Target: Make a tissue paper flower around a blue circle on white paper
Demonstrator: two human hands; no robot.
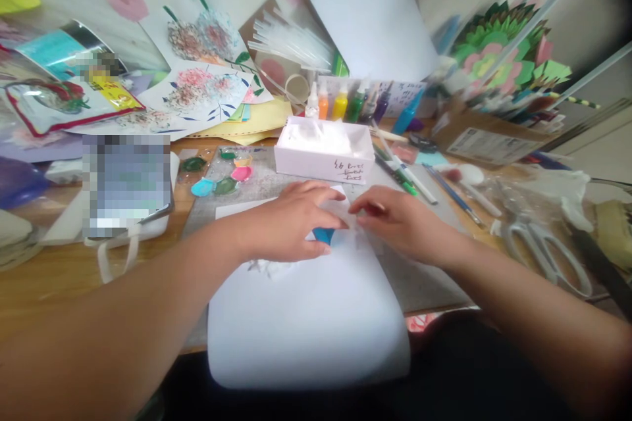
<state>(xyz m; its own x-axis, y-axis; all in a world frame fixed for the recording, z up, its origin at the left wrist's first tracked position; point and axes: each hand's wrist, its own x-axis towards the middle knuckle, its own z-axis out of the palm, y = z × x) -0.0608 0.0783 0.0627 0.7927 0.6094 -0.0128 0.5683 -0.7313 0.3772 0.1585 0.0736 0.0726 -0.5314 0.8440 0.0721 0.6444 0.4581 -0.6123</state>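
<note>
A large white sheet of paper (306, 322) lies in front of me, its near end curving down over the table edge. My left hand (303, 220) rests over its upper part with fingers spread. A small blue piece (324, 235) shows between the thumb and index finger; most of it is hidden by the hand. Just right of it, my right hand (395, 220) has its thumb and fingers pinched together, beside a faint translucent patch. What is in the pinch cannot be made out. Below my left wrist lies crumpled white tissue (270, 268).
A white box (320, 161) of white tissue stands beyond the paper, before several paint bottles (340, 104). Small paint dishes (226, 185) sit left of it. A phone (133, 187) lies farther left. Pens (402, 171), brushes and scissors (538, 250) are at right.
</note>
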